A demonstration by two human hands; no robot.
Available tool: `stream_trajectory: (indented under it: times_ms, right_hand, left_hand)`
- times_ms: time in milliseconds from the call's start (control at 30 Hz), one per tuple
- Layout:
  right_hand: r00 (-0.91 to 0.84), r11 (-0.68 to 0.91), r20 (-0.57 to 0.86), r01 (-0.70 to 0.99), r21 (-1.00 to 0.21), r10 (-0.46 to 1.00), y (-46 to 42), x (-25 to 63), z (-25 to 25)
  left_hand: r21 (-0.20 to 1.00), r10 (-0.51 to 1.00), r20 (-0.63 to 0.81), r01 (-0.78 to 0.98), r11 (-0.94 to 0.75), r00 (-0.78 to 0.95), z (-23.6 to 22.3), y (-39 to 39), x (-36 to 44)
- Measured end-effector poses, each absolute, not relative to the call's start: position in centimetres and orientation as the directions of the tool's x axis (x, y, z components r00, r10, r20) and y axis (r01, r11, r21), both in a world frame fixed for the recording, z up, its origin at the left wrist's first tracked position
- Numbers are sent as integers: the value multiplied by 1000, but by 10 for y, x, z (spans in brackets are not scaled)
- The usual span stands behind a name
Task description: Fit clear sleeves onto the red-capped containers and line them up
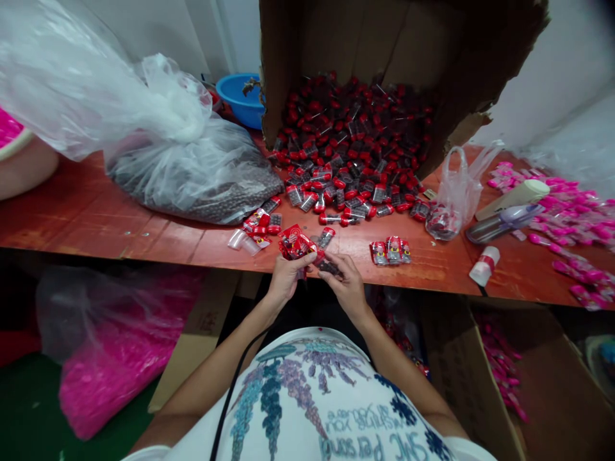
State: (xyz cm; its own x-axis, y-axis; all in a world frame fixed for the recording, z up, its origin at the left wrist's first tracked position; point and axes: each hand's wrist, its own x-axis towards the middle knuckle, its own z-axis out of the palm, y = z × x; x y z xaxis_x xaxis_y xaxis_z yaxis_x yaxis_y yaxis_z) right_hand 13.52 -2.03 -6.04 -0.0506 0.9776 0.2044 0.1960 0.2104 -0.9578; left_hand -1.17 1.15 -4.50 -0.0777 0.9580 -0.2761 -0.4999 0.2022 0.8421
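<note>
Just below the centre of the frame, we grasp a bunch of red packets (294,242) in our left hand (286,276) and pinch a small dark-filled tube (331,266) in our right hand (346,283), its end close to the packets; we cannot tell whether it enters one. Right of centre, three packets (392,251) lie on the red table (446,269). At upper centre, red-capped tubes (353,160) spill from a cardboard box (384,38).

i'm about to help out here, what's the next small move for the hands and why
I'd probably slide the dark tube in the right hand into a red packet in the left hand. The two are held close together, and packets that look filled lie to the right on the table.
</note>
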Motion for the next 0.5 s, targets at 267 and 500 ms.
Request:
stream_trajectory:
  times_ms: [267,500]
  right_hand:
    - [4,182,186,191,-965,983,-19,133,-54]
    - [-25,-84,-82,-107,-991,996,-15,135,-61]
  left_hand:
    - [887,983,-177,-440,139,-45,-43,9,-9]
    - [883,976,-184,-417,217,117,-38,13,-15]
